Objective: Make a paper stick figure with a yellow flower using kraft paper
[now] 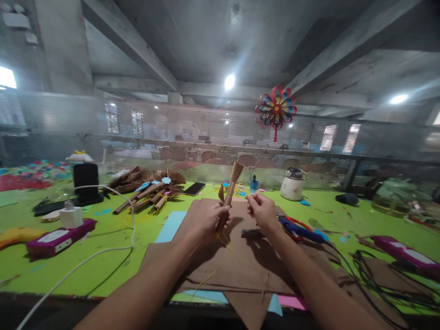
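My left hand point(215, 219) is wrapped round the lower part of a brown paper roll point(231, 190), held tilted above the stacked paper. The roll has a fringed or pleated top, and a small brown pleated piece shows beside it. Yellow string point(225, 240) trails from under my left hand onto the brown paper sheets point(240, 268). To the right of the roll, apart from it, my right hand point(261, 208) has thumb and fingers pinched together; whatever is between them is too small to make out. Near my right wrist lies a blue-handled tool point(302, 229).
Several brown paper rolls point(156, 195) are heaped at the back left, near a phone point(194, 188). A white bottle point(293, 184) and a small blue bottle point(254, 184) stand at the back. A white cable point(132, 224) crosses the left; black cables point(369, 279) coil at right.
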Demonstrator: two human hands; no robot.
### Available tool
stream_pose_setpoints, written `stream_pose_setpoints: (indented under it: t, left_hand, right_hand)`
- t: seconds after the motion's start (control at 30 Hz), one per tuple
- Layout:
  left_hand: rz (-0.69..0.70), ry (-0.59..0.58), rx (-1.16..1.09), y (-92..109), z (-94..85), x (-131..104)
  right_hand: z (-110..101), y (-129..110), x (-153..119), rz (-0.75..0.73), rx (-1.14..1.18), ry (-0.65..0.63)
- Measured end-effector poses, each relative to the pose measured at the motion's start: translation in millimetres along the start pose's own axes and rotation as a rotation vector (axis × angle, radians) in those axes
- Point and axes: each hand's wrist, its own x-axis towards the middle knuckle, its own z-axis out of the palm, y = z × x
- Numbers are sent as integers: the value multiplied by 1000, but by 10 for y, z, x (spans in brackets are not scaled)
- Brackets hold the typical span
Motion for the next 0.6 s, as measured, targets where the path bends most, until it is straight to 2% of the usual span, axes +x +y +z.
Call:
stream_pose_setpoints:
  t: [0.1,0.23,0.4,0.6]
  left_hand:
    - [20,-6,2,-35,-13,28]
    - [36,6,22,-28,20,20]
    - [74,11,126,56,78,-21]
    - [32,63,109,30,-9,47]
  right_hand:
    - [-36,50,25,-17,-25,-20]
    - [-67,89,40,38,-90,-10]
    - [-39,11,11,-62,-343,22]
    - [33,-76,-6,-21,-423,12]
